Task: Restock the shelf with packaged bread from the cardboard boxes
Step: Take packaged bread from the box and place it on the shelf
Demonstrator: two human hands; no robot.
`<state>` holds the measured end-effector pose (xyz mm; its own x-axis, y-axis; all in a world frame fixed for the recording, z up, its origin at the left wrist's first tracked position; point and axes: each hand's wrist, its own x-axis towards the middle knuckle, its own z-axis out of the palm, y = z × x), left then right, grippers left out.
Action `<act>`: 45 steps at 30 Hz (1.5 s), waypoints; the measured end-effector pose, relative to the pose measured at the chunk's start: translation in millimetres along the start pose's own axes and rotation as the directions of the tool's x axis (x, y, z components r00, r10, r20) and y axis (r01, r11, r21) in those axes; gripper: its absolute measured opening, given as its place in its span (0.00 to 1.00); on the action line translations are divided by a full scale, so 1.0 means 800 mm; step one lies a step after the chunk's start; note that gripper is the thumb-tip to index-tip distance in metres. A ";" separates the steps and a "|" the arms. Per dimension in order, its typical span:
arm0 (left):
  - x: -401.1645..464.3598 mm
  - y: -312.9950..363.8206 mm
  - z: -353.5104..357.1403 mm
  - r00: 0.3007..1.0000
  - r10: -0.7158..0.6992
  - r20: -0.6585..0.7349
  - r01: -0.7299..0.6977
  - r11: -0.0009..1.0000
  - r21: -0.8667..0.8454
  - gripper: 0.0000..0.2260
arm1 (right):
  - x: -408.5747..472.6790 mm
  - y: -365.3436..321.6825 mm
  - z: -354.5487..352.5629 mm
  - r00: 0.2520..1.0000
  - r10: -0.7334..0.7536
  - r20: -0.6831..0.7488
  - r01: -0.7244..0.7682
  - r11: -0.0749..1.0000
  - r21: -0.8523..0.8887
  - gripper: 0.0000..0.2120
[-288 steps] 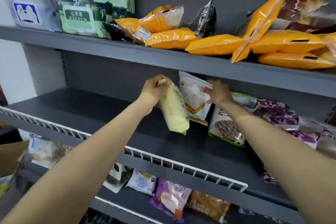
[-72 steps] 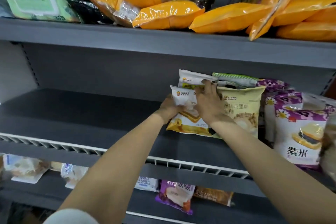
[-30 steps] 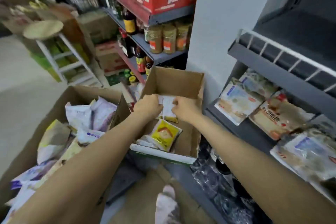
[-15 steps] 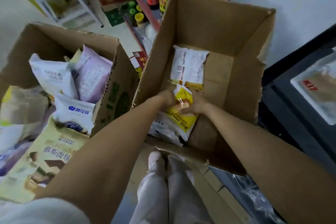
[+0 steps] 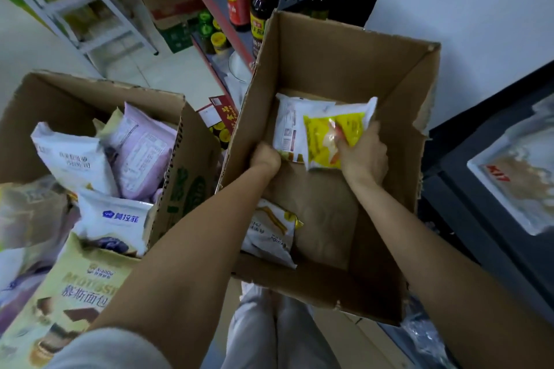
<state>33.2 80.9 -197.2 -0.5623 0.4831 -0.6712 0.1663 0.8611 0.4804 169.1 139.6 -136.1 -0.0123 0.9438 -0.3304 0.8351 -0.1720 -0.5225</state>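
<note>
Gripping a yellow packet [image 5: 332, 135] with right hand [image 5: 364, 156], left hand [image 5: 265, 157] pinching the white packet [image 5: 289, 126] beside it inside the box [image 5: 344, 48], ready for lifting shelfward.

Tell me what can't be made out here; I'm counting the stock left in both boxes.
Head view only:
- Left hand: fingers hidden behind its own knuckles, grip unclear.
- White packet: partly covered by the yellow packet that the right hand grips.
- Lower white packet: partly behind the left forearm.
- Left box: packets piled, cut off by the frame edge.
</note>
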 end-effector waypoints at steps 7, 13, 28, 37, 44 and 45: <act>0.033 0.018 0.032 0.995 0.058 -0.085 -0.051 0.995 0.084 0.29 | 0.025 -0.010 0.007 0.994 0.105 0.026 -0.108 0.930 0.352 0.28; 0.023 0.019 0.034 0.999 -0.015 -0.035 0.017 0.997 0.071 0.24 | 0.013 -0.019 0.002 0.999 -0.008 -0.038 0.023 0.915 0.404 0.17; -0.245 0.055 -0.108 0.910 0.367 -0.192 -0.402 0.894 -0.198 0.16 | -0.189 -0.036 -0.152 0.913 -0.201 -0.354 0.383 0.721 0.578 0.22; -0.503 0.031 -0.174 0.650 0.693 -0.314 -0.736 0.676 -0.033 0.17 | -0.420 -0.009 -0.297 0.933 -0.254 -0.256 0.328 0.303 0.895 0.11; -0.675 0.063 -0.149 0.299 0.896 -0.329 -0.929 0.352 0.114 0.12 | -0.518 0.077 -0.451 0.968 -0.160 -0.193 0.239 0.360 0.902 0.15; -0.695 0.071 -0.141 0.234 0.918 -0.320 -0.950 0.285 0.123 0.12 | -0.525 0.092 -0.468 0.968 -0.159 -0.195 0.241 0.362 0.900 0.17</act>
<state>264.0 -156.8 266.5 -0.2381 0.8530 0.4645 0.6817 -0.1940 0.7055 441.6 -163.9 259.0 -0.0371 0.9958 -0.0838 -0.1955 -0.0895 -0.9766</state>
